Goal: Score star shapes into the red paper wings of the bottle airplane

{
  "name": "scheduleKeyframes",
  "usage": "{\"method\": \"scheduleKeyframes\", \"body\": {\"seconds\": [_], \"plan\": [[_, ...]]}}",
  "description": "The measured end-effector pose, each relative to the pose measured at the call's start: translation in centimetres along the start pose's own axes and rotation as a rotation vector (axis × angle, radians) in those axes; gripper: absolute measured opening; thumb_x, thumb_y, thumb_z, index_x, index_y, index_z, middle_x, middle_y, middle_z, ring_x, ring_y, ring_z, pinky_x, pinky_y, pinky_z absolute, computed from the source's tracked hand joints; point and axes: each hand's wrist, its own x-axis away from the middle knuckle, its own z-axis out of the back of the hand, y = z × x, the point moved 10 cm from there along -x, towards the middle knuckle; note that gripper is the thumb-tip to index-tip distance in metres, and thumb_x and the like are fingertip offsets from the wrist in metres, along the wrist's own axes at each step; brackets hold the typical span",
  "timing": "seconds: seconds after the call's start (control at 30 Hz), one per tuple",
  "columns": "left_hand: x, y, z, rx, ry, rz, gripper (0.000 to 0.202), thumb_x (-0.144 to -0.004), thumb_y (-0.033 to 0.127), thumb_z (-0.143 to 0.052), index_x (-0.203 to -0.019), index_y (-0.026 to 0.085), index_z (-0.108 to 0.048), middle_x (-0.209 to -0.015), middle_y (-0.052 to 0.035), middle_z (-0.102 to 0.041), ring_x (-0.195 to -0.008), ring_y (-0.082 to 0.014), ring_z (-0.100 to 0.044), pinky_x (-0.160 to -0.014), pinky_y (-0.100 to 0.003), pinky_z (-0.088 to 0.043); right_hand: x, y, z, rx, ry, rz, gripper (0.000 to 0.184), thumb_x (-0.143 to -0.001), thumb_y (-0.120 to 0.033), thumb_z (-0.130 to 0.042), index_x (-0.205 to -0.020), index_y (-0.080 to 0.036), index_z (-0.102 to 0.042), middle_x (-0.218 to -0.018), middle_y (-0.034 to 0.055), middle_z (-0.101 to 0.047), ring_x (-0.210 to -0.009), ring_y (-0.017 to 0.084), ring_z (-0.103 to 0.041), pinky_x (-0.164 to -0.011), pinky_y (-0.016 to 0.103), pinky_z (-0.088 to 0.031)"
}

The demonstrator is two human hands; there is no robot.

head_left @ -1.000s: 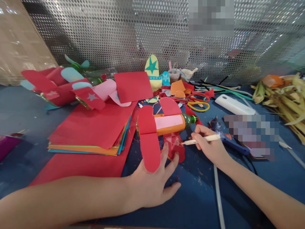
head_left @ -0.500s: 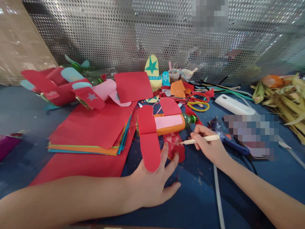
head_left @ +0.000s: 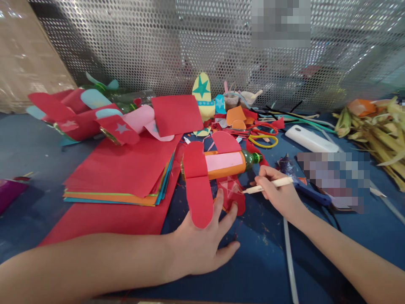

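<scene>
A small green bottle (head_left: 252,158) lies on its side, wrapped in orange and pink paper with red paper wings (head_left: 200,198) on it. My left hand (head_left: 205,240) rests palm down with fingers spread, partly under the near red wing. Its fingertips press on a red paper piece (head_left: 232,196) that bears a pale star outline. In my right hand (head_left: 278,192) is a white marker pen (head_left: 268,185), pinched between the fingers. The pen's tip is at the right edge of the star drawing; whether it touches the paper I cannot tell.
Stacked coloured paper (head_left: 117,173) lies on the left, with paper-covered bottle planes (head_left: 85,118) behind it. Scissors (head_left: 264,139) and paper scraps lie beyond the bottle. A blue glue gun (head_left: 308,190), a white object (head_left: 311,138) and dried husks (head_left: 379,135) are at the right.
My right hand has shifted slightly to the right, taking the pen tip from inside the star to its right edge. My left hand and the bottle have stayed in place.
</scene>
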Motion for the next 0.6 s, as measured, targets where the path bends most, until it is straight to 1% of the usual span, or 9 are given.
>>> {"method": "scheduleKeyframes", "body": {"seconds": [0.17,0.33,0.5,0.6], "plan": [[0.03,-0.02,-0.10,0.006,0.005,-0.003,0.063,-0.091,0.057,-0.037,-0.142,0.020,-0.040,-0.141,-0.0266,-0.038,-0.120,-0.0439,-0.046,-0.086,-0.054,-0.046,-0.03,0.01,0.00,-0.026,0.003,-0.004,0.026,-0.075,-0.023,-0.047,-0.054,-0.024,-0.032,-0.039,-0.0089,-0.032,-0.038,0.010,-0.031,-0.047,0.028,-0.031],[0.02,0.17,-0.07,-0.007,0.024,-0.013,0.063,-0.090,0.057,-0.039,-0.141,0.019,-0.040,-0.140,-0.0286,-0.038,-0.120,-0.0448,-0.046,-0.084,-0.054,-0.047,-0.11,-0.08,0.09,-0.064,0.012,0.001,0.026,-0.074,-0.023,-0.048,-0.052,-0.024,-0.033,-0.038,-0.0100,-0.031,-0.036,0.009,-0.030,-0.053,0.029,-0.040],[-0.02,0.10,-0.03,-0.002,0.013,-0.006,0.064,-0.091,0.057,-0.038,-0.142,0.019,-0.039,-0.141,-0.0252,-0.039,-0.121,-0.0432,-0.045,-0.090,-0.055,-0.044,-0.14,0.19,0.29,-0.051,0.036,-0.008,0.026,-0.073,-0.025,-0.048,-0.052,-0.024,-0.033,-0.037,-0.0096,-0.032,-0.036,0.009,-0.031,-0.049,0.028,-0.037],[-0.01,0.09,-0.01,0.000,0.009,-0.010,0.064,-0.091,0.057,-0.038,-0.142,0.019,-0.039,-0.140,-0.0246,-0.040,-0.121,-0.0424,-0.045,-0.090,-0.054,-0.044,-0.13,0.24,0.23,-0.069,0.033,-0.015,0.026,-0.072,-0.025,-0.048,-0.052,-0.024,-0.033,-0.037,-0.0101,-0.032,-0.036,0.008,-0.030,-0.052,0.028,-0.041]]}}
